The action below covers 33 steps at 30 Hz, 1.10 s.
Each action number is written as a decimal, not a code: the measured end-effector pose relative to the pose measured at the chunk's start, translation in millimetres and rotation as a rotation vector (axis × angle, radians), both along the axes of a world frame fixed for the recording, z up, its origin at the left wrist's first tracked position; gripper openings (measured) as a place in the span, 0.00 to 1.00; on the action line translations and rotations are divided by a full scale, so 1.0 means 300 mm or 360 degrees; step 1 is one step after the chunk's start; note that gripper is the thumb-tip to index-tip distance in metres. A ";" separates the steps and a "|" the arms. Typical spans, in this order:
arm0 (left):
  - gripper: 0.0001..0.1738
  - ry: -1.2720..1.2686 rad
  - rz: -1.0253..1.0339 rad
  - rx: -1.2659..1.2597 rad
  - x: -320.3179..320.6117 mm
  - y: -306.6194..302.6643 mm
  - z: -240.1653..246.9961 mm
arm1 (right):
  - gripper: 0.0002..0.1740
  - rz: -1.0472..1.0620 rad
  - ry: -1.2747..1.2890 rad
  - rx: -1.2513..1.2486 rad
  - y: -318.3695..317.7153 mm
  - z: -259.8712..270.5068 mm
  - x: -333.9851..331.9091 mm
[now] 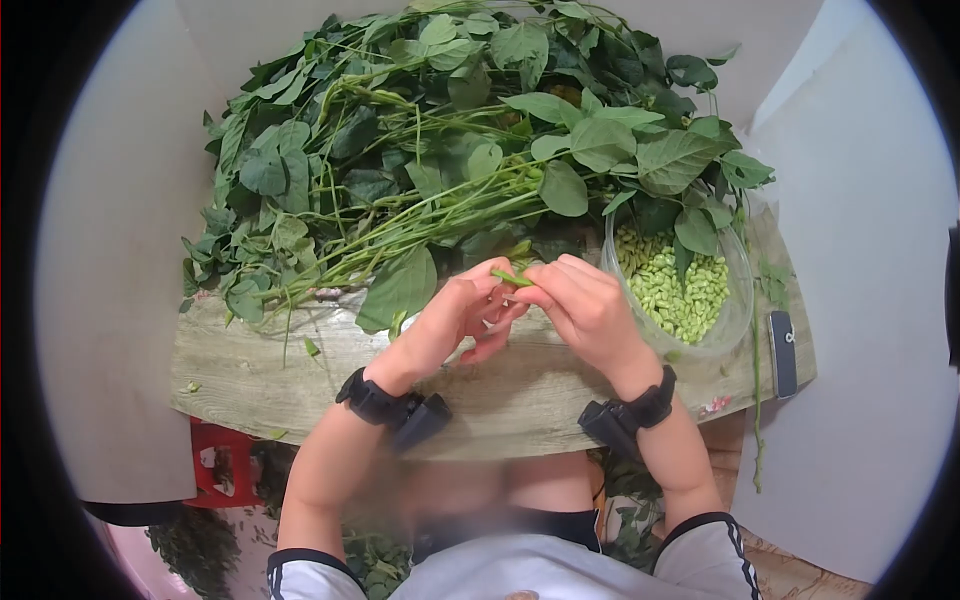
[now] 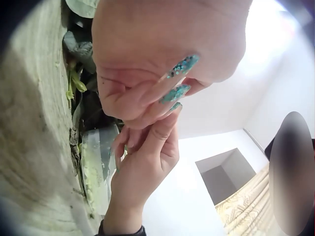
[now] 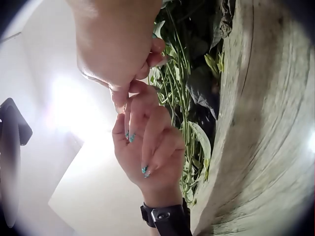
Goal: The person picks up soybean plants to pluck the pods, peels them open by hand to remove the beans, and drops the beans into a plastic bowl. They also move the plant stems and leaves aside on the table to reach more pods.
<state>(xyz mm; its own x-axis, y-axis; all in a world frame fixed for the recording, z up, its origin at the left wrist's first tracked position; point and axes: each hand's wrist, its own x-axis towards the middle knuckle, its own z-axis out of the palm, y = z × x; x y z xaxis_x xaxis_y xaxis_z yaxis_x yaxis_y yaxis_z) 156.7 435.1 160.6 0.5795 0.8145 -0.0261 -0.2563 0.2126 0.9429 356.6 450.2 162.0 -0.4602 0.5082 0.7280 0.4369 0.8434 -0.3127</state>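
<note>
In the head view a green pod (image 1: 512, 278) is pinched between both hands above the table's near part. The left hand (image 1: 455, 318) holds its left end with thumb and forefinger, the other fingers curled loosely below. The right hand (image 1: 588, 312) pinches its right end. Both wrist views show the hands meeting at the fingertips, the left hand (image 2: 167, 64) close to the camera in one, the right hand (image 3: 118, 44) in the other; the pod is hidden there. To the right stands a clear bowl (image 1: 742, 300) holding shelled green beans (image 1: 680, 295).
A large heap of leafy stalks (image 1: 450, 150) covers the back of the wooden table (image 1: 300, 385). A dark phone-like object (image 1: 783, 354) lies at the right edge. A red stool (image 1: 222, 465) stands below left, and more leaves (image 1: 195, 545) lie on the floor.
</note>
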 end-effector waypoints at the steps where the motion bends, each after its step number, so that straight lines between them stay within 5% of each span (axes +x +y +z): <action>1: 0.19 0.0002 -0.0003 -0.0006 0.001 -0.003 -0.005 | 0.11 -0.0003 0.0002 -0.0006 -0.006 -0.004 0.001; 33: 0.20 -0.0090 -0.0076 -0.0085 -0.001 0.003 -0.022 | 0.12 -0.0047 -0.0083 0.0053 -0.010 0.001 0.008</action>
<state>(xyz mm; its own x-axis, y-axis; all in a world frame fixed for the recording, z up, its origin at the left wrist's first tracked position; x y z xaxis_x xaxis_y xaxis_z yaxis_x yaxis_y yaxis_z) 156.5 435.9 153.9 0.6194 0.7843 -0.0350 -0.2973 0.2756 0.9141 359.0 447.0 162.3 -0.4832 0.4977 0.7203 0.4764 0.8397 -0.2607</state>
